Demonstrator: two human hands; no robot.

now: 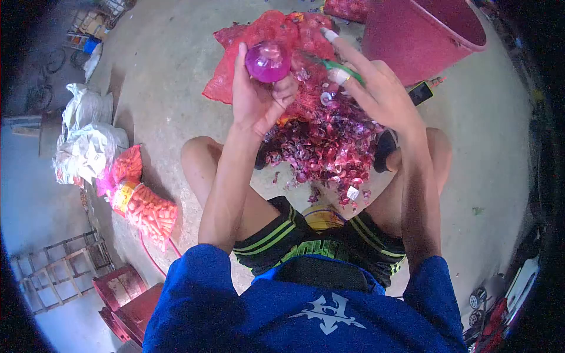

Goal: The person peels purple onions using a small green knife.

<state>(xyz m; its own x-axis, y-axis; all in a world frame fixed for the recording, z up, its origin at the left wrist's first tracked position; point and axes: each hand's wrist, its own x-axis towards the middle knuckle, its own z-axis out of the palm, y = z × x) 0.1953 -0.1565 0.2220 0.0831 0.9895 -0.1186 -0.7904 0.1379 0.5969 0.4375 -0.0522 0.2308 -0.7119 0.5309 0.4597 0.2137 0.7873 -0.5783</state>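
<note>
A round, shiny purple onion (268, 61) sits in my left hand (259, 97), with its thumb up along one side and the fingers curled beneath. Beside it on the right, my right hand (376, 88) holds a small knife with a green handle (344, 69), its dark blade pointing left toward the onion. White wraps cover some fingertips of this hand, and two fingers stretch forward. Red mesh sacks (253, 35) of onions lie just beyond both hands. Below the hands, a heap of purple peelings (329, 144) spreads over the floor between my legs.
A large pink tub (391, 41) stands at the upper right, with a dark phone-like device (420, 93) near its base. White sacks (91, 141) and a bag of orange pieces (147, 212) are at the left. Red stools (120, 288) stand lower left.
</note>
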